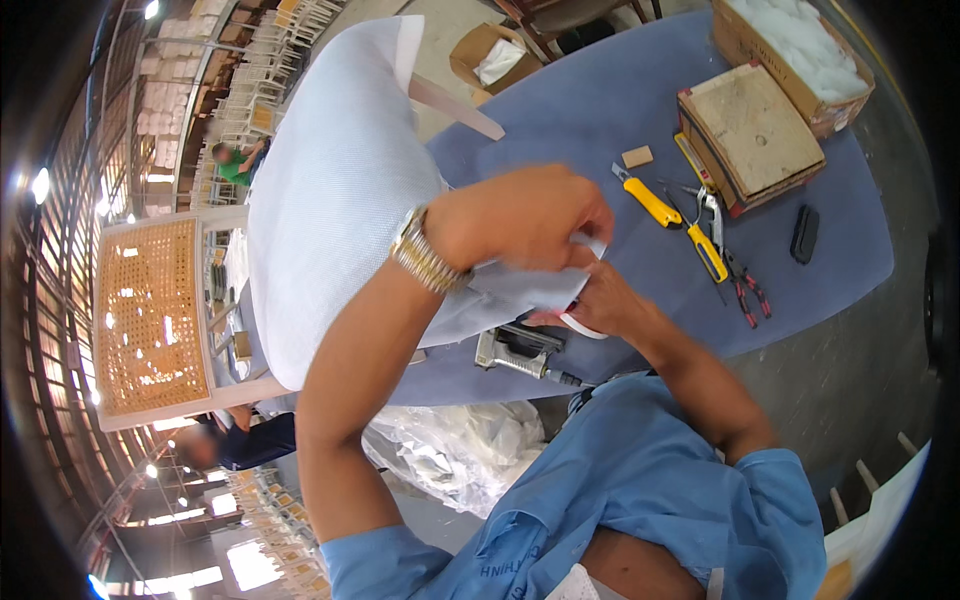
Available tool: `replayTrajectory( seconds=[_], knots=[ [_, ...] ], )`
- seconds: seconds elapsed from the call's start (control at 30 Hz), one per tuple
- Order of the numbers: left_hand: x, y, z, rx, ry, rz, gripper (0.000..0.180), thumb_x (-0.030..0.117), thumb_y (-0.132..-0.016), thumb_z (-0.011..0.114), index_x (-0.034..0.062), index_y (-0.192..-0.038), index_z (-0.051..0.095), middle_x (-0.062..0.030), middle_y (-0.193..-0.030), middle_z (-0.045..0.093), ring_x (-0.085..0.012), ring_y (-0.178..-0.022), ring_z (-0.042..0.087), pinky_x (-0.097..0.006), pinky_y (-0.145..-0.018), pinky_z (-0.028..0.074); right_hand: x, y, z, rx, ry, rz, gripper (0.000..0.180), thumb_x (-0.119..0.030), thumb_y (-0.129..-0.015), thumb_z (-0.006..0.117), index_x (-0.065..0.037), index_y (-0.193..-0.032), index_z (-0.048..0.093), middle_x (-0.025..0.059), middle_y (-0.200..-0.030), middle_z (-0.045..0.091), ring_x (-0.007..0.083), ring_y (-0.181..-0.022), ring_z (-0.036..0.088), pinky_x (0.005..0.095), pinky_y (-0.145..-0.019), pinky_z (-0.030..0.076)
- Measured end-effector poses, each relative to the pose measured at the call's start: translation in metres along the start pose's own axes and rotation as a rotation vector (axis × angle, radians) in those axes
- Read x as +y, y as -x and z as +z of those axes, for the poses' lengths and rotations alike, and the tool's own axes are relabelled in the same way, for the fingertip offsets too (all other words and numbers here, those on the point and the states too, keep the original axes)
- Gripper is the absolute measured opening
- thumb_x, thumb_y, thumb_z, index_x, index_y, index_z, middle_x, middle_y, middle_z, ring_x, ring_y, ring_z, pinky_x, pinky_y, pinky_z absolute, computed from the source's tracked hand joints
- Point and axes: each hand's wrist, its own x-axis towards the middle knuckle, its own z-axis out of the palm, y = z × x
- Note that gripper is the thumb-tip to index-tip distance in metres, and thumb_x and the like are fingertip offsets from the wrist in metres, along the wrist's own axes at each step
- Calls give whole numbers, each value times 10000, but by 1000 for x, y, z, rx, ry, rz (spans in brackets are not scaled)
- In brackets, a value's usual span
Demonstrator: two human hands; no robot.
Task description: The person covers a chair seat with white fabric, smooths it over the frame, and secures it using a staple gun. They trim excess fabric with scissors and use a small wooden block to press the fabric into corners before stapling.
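Observation:
My left hand (515,220), with a metal watch (430,252) on the wrist, pinches the edge of the white fabric (525,285) that hangs off a padded chair seat (340,150). Close by, my right hand (605,300) is closed on the same loose fabric. A curved white piece (583,327) shows under its fingers; its kind is hard to make out. The seat is tilted up on the table, joined to a pale wooden frame with a woven cane back (150,315). Below my hands a staple gun (515,350) lies at the table's near edge.
On the blue-grey table (820,300) lie a yellow utility knife (650,200), a yellow-handled tool (707,254), pliers (744,290), a black oblong object (804,235) and a lidded box (755,135). Beyond is a carton of white stuffing (800,50). Clear plastic (460,450) lies below. Two people are farther off.

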Motion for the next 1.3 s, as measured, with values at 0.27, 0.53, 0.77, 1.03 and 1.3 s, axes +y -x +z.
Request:
replayTrajectory(
  seconds=[0.27,0.53,0.77,1.03,1.3],
  knots=[
    [81,133,77,1102,755,-37,248,140,-952,673,-55,-1102,700,-153,-1173,682,-248,-986,663,-384,-916,513,15,84,-62,-75,-292,528,350,-347,-988,648,-41,-1155,673,31,-693,609,83,-593,554,285,-557,466],
    [47,199,166,1950,-111,-980,389,174,-1043,537,-41,-1368,538,-195,-1378,552,-246,-1211,569,-356,-1033,459,-8,-12,-69,-42,-430,241,659,-586,-1021,445,-18,-1314,604,36,-968,601,110,-867,525,270,-759,428],
    [-29,245,168,1926,-461,-1114,543,311,-1091,369,26,-1552,322,-230,-1633,194,-346,-1500,226,-454,-1212,197,-15,-51,-12,-114,-846,313,815,-666,-1003,377,7,-1461,415,125,-1398,520,225,-1236,507,370,-1055,387],
    [-43,253,179,1954,-553,-1006,582,375,-1095,285,26,-1560,302,-241,-1653,134,-382,-1541,101,-483,-1232,95,-28,-31,-7,-233,-759,393,824,-657,-991,415,8,-1475,380,119,-1365,558,243,-1204,585,379,-984,483],
    [0,302,197,1977,-388,-1145,479,278,-1094,349,-44,-1423,485,-215,-1465,484,-291,-1380,436,-415,-1168,307,-72,6,19,-370,-477,254,846,-632,-966,476,83,-1417,444,140,-1249,605,222,-1129,564,337,-985,423]
  ],
)
